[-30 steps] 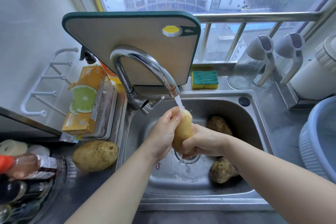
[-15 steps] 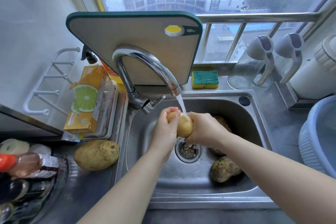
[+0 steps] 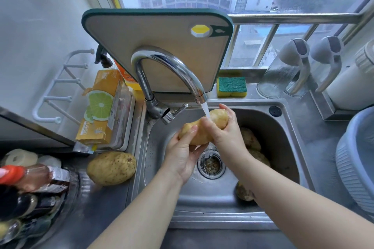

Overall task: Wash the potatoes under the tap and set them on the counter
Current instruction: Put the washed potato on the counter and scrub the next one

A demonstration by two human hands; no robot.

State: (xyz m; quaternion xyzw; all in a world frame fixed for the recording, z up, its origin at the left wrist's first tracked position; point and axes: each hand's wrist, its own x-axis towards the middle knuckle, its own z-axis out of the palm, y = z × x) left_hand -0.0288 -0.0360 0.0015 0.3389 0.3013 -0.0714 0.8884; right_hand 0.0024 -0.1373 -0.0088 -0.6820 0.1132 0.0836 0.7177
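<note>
The washing step is in hand: both hands hold one pale, wet, oblong potato (image 3: 203, 129) over the stainless steel sink (image 3: 287, 137), right under the stream from the curved chrome tap (image 3: 168, 66). The left hand (image 3: 183, 154) cups the potato's lower end from below, fingers curled up around it and thumb pressed on its skin; the right hand (image 3: 225, 131) wraps over the upper end, fingers closed round it where the water lands.

One large speckled yellow-brown potato (image 3: 112, 168) already lies on the grey steel counter (image 3: 97, 218), just left of the sink rim. At least two dirt-coated brown potatoes (image 3: 251, 139) wait in the basin, partly hidden behind the right forearm, so the task looks under halfway done.

The next move, by this judgement, is to finish rubbing the skin clean, then carry the potato left over the rim and set it beside the washed one. The skin is wet and likely slippery, so a firm one-handed hold is called for.

The counter is crowded: an orange lime-printed box (image 3: 101, 109) on a tray, bottles at far left, a beige green-edged cutting board (image 3: 157, 46) leaning behind the tap, a green and yellow sponge (image 3: 231, 87), and a pale blue ribbed basin (image 3: 354, 168) at right. A barred window fills the back wall
</note>
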